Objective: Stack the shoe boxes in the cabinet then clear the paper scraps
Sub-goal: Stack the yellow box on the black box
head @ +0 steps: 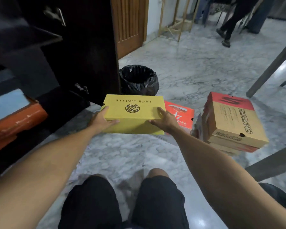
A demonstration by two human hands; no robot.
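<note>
While both hands are clamping the yellow cardboard shoe box (133, 114) from its short ends, left hand (100, 119) and right hand (165, 119) are each gripping it, fingers curled over the lid edge, thumbs on the near side; box is sitting low over the marble floor (196, 66), beside the dark wooden cabinet (82, 47). Risk: lid is only being squeezed, so it may be slipping off if tilted, and the box may be clipping the cabinet edge going in. Cabinet is already holding an orange box (15, 123). Red flat shoe box (180, 116) and brown-and-red shoe box stack (231, 123) are waiting on the floor. Black-lined waste bin (139, 80): contents not visible.
</note>
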